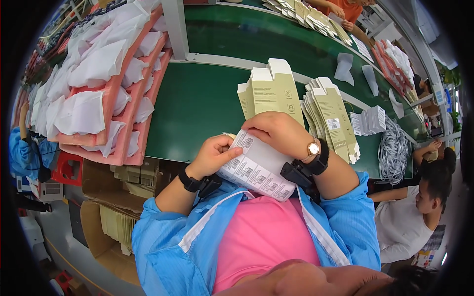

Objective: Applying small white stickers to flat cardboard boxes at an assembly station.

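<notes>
Cardboard box (113,261) of cartons (116,225), labels (259,173) in both hands (214,156) (279,133)

Factory, packing line: long green tabletop (197,98), stacks of beige cartons (274,94), barcode label sheet (257,173), piled pink trays (109,107) with white wrapping, open cardboard box (90,224) of flat card below, co-worker (401,228) seated alongside.

An open blue jacket (173,261) with white edging (210,220) frames a pink shirt (266,237), its bunched sleeves (348,202) flanking the shirt. Beyond the shirt, each wrist wears a black strap (187,181) with a boxy module (210,186); the right adds a round gold-rimmed watch (313,148).
</notes>
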Motion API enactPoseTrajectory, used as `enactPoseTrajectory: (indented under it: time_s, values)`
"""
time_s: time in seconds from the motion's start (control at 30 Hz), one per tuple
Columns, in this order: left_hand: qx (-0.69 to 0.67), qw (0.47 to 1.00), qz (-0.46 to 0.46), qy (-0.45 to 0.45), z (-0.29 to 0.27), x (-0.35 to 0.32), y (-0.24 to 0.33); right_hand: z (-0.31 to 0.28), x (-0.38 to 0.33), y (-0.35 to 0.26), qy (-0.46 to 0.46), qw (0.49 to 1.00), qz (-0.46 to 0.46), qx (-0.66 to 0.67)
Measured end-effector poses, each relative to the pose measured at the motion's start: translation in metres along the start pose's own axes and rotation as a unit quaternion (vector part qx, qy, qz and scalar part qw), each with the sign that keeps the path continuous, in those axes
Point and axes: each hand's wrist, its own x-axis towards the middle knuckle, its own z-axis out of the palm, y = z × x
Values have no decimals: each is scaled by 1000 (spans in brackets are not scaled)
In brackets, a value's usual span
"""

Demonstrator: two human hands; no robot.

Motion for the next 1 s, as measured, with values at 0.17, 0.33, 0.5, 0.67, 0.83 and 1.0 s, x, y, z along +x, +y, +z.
enactPoseTrajectory:
  time_s: [0.17, 0.33, 0.5, 0.67, 0.83, 1.0]
  values:
    - [-7, 1000, -6, -1, 1, 0, 2, 0, -1, -3, 4, 1000, 20, 13]
    - [3, 999, 28, 30, 0, 2, 4, 6, -3, -3, 2, 1000, -11, 16]
    - [10, 999, 22, 32, 0, 1, 3, 11, -6, -7, -3, 1000, -28, 8]
    - [13, 999, 48, 21, -3, 1, 2, 13, -14, -8, 13, 995, -94, -36]
    - [28, 998, 39, 29, 0, 2, 3, 3, -23, -17, -25, 988, -151, -33]
    - [31, 998, 37, 47, -3, 1, -2, -21, -34, -10, -37, 990, -108, 80]
